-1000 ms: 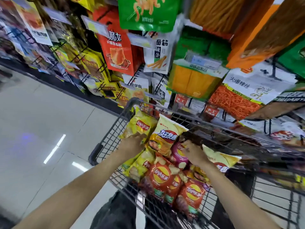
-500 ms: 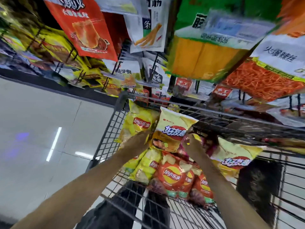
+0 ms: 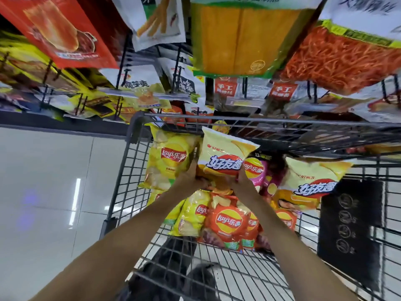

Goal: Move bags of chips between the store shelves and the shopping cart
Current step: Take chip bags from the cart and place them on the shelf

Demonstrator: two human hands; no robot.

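Both hands in the cart (image 3: 121, 183), gripping one pale yellow bag (image 3: 224, 156) by its lower edge: left hand (image 3: 191, 178) at the bottom-left corner, right hand (image 3: 242, 181) at the bottom-right, fingers curled onto the pack. Bag is upright, top pointing toward the shelves (image 3: 152, 95), raised above the other packs, w/ its top near the cart's far rim.

Just left of it, a yellow Lay's bag (image 3: 169, 161) leans against the cart's left wall, touching the left hand's side. Behind the right hand, a pink Lay's bag (image 3: 258, 172). Further right, a 2nd pale yellow bag (image 3: 310, 181) lies tilted. Below the wrists: a red Lay's bag (image 3: 227, 222), another yellow one (image 3: 193, 213) beside it, more red packs partly hidden under the right forearm.

Shelves beyond the cart hold hanging snack packs. Floor (image 3: 43, 192) at left, pale tile.
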